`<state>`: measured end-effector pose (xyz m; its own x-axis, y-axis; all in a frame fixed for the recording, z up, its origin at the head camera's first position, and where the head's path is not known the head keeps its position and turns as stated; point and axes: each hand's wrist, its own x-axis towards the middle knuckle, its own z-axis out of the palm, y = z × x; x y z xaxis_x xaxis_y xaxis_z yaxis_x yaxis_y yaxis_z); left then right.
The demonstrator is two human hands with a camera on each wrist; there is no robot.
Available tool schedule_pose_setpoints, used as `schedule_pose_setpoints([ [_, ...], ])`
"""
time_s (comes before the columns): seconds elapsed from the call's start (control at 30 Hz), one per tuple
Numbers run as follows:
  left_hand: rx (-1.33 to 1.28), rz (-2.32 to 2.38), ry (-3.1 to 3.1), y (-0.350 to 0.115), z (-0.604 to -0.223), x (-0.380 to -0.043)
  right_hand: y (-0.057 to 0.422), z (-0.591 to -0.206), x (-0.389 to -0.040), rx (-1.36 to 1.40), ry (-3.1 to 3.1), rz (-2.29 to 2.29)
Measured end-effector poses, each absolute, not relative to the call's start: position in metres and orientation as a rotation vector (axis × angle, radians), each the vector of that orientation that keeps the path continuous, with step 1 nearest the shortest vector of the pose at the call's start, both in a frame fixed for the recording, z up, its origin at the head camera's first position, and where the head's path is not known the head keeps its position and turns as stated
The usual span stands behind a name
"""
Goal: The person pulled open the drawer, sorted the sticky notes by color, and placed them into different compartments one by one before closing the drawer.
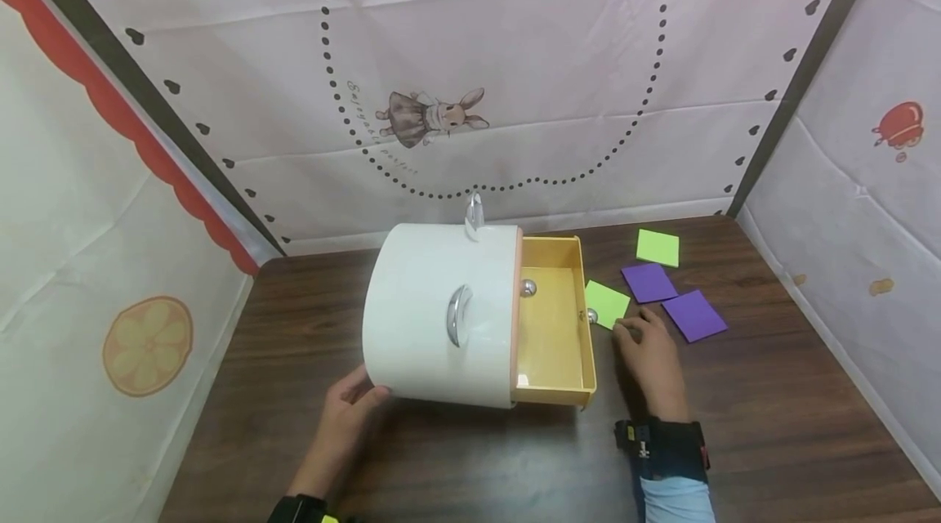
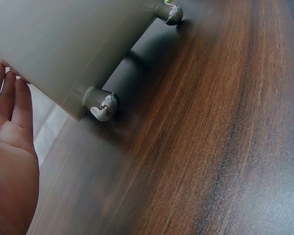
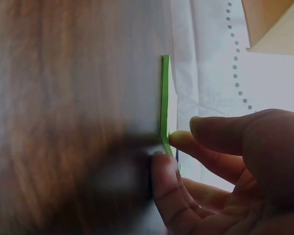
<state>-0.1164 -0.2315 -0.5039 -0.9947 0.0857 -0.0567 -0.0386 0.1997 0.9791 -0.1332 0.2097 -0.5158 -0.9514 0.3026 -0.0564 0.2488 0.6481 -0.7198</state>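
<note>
A white rounded storage box (image 1: 434,310) stands on the table, its lower yellow drawer (image 1: 555,327) pulled out to the right. My left hand (image 1: 349,404) rests against the box's near left corner. In the left wrist view, the fingers (image 2: 22,100) lie fairly straight along the box's edge. My right hand (image 1: 654,355) is right of the drawer, fingertips at the corner of a green sticky note pad (image 1: 606,304). In the right wrist view, fingers touch the green pad's corner (image 3: 165,103), while the thumb (image 3: 218,132) stays apart from it.
Two purple pads (image 1: 694,315) and another green pad (image 1: 657,248) lie beyond my right hand. A silver drawer knob (image 1: 591,315) juts out over the near green pad. Silver feet (image 2: 103,105) lift the box. Printed cloth walls (image 1: 551,82) enclose the table.
</note>
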Motion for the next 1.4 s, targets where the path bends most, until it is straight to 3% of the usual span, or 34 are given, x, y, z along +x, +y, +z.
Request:
schedule_pose_setpoints([
  [0.57,0.12,1.947,2.352,-0.236,-0.505,-0.113,0.216,-0.525,-0.154,-0.322,-2.905,1.092],
  [1.4,0.083,1.914,2.373,-0.234,-0.507,-0.118,0.195,-0.515,-0.126,-0.515,-2.837,1.194],
])
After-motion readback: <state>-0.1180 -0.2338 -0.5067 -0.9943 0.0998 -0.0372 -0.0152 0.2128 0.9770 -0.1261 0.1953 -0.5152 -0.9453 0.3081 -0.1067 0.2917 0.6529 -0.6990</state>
